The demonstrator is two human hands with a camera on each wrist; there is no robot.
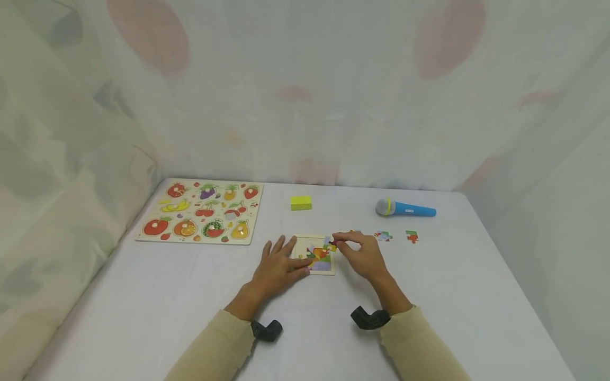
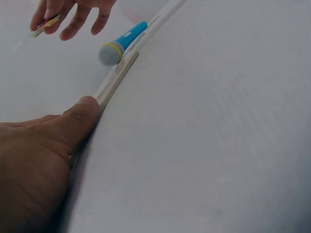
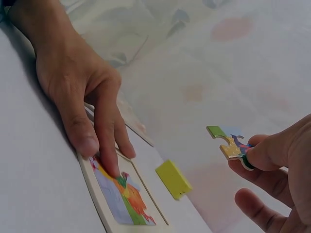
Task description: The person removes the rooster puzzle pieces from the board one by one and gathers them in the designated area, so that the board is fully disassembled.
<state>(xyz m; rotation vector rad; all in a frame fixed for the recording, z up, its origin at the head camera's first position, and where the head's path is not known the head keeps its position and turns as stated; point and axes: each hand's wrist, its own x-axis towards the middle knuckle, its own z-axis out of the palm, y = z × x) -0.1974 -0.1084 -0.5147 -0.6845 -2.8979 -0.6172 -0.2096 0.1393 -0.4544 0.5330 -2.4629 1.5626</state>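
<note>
My right hand [image 1: 366, 256] pinches a colourful jigsaw piece [image 3: 230, 144] between thumb and fingers, held up off the table near the right side of a small wooden puzzle tray [image 1: 325, 273]. My left hand [image 1: 278, 267] lies over the tray's left side, fingers spread, with fingertips touching the tray and the fitted pieces. Inside the tray, several joined pieces [image 3: 133, 204] show an orange and green picture; the tray's upper left shows bare wood. In the left wrist view the left thumb [image 2: 82, 114] rests along the tray's edge.
Loose jigsaw pieces [image 1: 412, 236] lie right of the right hand. Behind them is a blue toy microphone [image 1: 412, 210] with a grey head. A yellow block [image 1: 301, 203] stands behind the tray. At the left lies a fruit puzzle board [image 1: 221, 211]. Curtains enclose the table.
</note>
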